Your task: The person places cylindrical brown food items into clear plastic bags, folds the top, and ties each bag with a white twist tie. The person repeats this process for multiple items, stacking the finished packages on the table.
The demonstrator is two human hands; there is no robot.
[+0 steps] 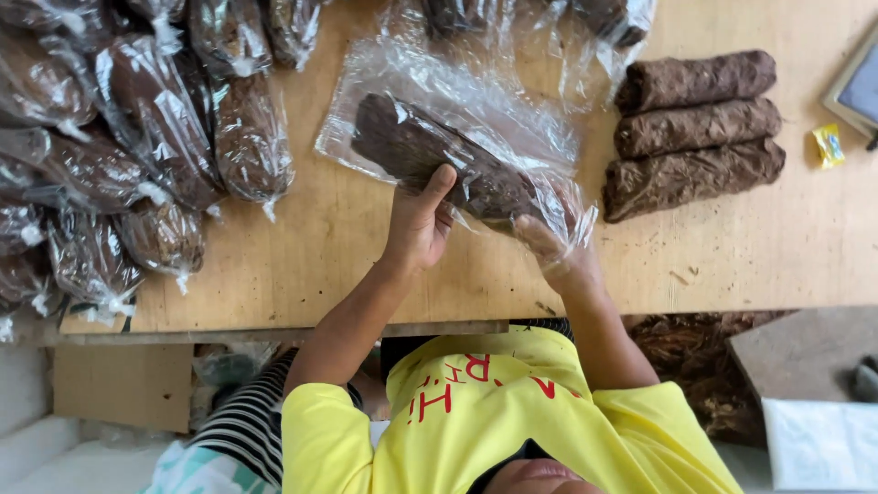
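Brown leaf roll (430, 151) lies slantwise inside a clear plastic bag (476, 101), held just above the wooden table (366, 265); left hand (419, 224) clasps the roll's near end through the film, thumb up; right hand (553, 242) is closed on the bag's mouth, fingers seemingly inside. Bagging it cleanly likely needs the mouth held wide and the roll steady; three bare rolls (695, 133) wait to the right; bagged rolls (137, 155) are piled to the left.

Dark brown leaf rolls (695, 133); clear glossy bags (165, 137); tan wooden counter (366, 265); yellow shirt (512, 421), red lettering; small yellow packet (829, 144) near counter edge.
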